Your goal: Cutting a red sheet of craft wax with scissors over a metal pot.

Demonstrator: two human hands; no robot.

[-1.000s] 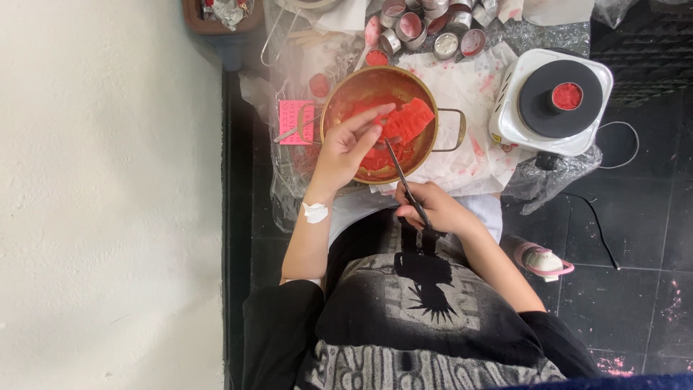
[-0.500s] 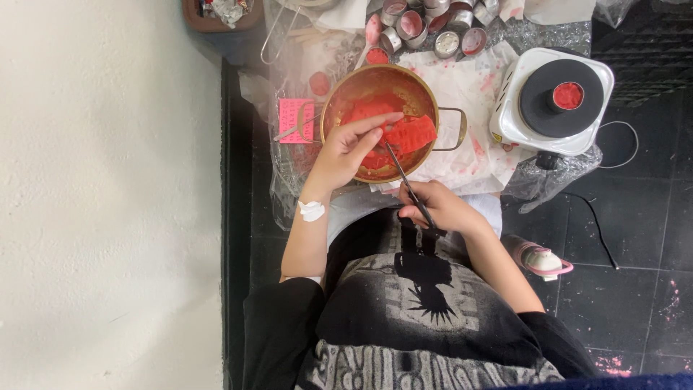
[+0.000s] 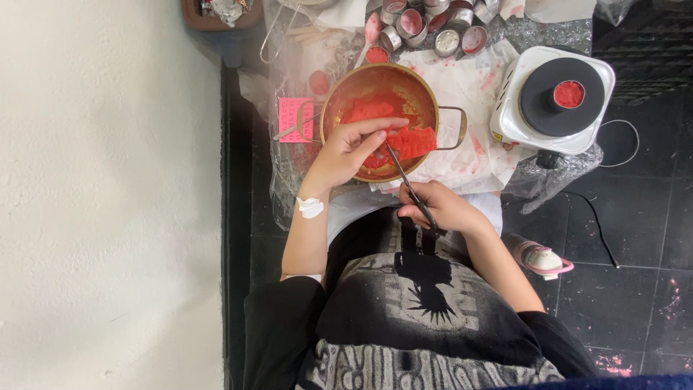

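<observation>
A round metal pot (image 3: 426, 90) with two side handles holds red chunks and a red ridged slab (image 3: 413, 141). My left hand (image 3: 348, 149) reaches over the pot's near rim, fingers curled onto the slab's left end. My right hand (image 3: 442, 208) sits below the pot, closed around the handles of thin scissors (image 3: 404, 177), whose blades point up into the pot and meet the red slab.
A white single hotplate (image 3: 556, 97) with a small red-filled tin on it stands at right, its cord trailing over the dark floor. Several small round tins (image 3: 433, 25) lie beyond the pot. A pink mould (image 3: 292, 119) lies left. A white wall fills the left side.
The red slab has slid lower and to the right in the pot. My left hand stays on it, and the scissors remain at its edge.
</observation>
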